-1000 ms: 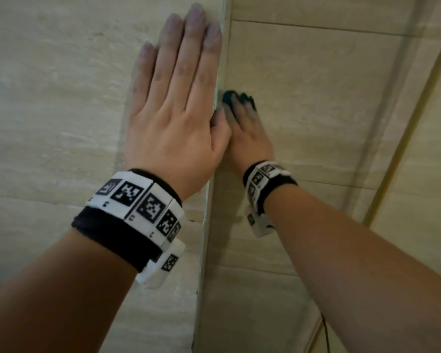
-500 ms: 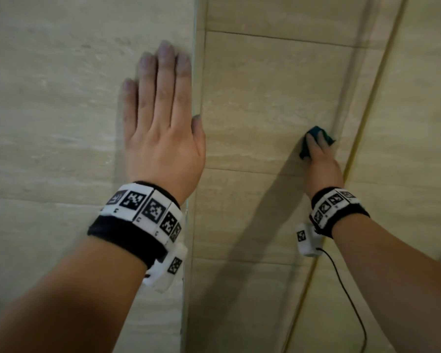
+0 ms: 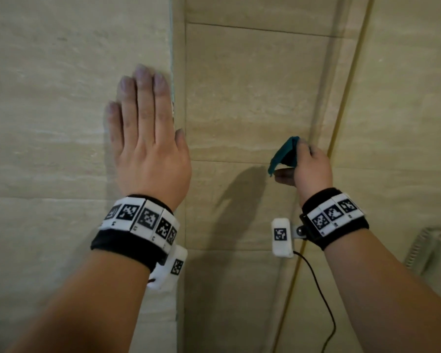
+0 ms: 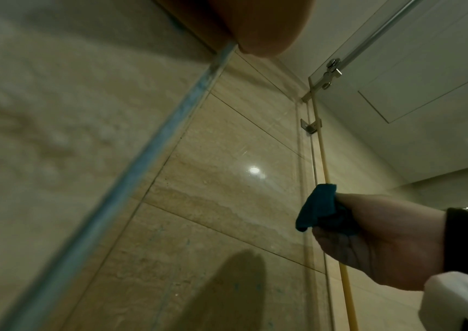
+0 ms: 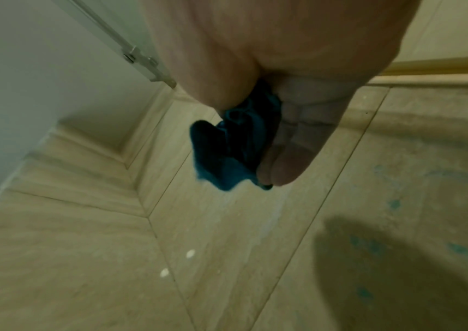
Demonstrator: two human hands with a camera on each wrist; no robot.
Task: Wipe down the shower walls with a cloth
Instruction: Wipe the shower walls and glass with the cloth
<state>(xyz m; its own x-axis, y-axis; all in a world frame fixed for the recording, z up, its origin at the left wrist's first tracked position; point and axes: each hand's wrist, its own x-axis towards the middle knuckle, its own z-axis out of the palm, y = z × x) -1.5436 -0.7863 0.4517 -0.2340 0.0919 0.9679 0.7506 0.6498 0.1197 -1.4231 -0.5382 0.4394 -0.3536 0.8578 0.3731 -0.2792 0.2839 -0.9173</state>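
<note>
A small teal cloth (image 3: 283, 155) (image 4: 316, 207) (image 5: 228, 143) is bunched in my right hand (image 3: 301, 161), whose fingers and thumb curl round it. The hand is lifted a little off the beige tiled shower wall (image 3: 242, 103), with its shadow on the tiles below. My left hand (image 3: 145, 128) lies flat with straight fingers on a glass panel (image 3: 61, 123), right beside the panel's vertical edge (image 3: 172, 72). In the left wrist view only the heel of that hand (image 4: 255, 22) shows, at the top.
A yellowish vertical strip (image 3: 341, 118) marks the wall corner on the right, with a second glass panel, a metal bracket (image 4: 309, 126) and a top rail (image 4: 368, 42). A black cable (image 3: 321, 296) hangs from my right wrist. A ribbed grey object (image 3: 420, 250) sits at the right edge.
My right hand slid the cloth from the glass edge rightward toward the corner, then lifted it off the tiles. The left hand stays flat on the glass and sits lower in view.
</note>
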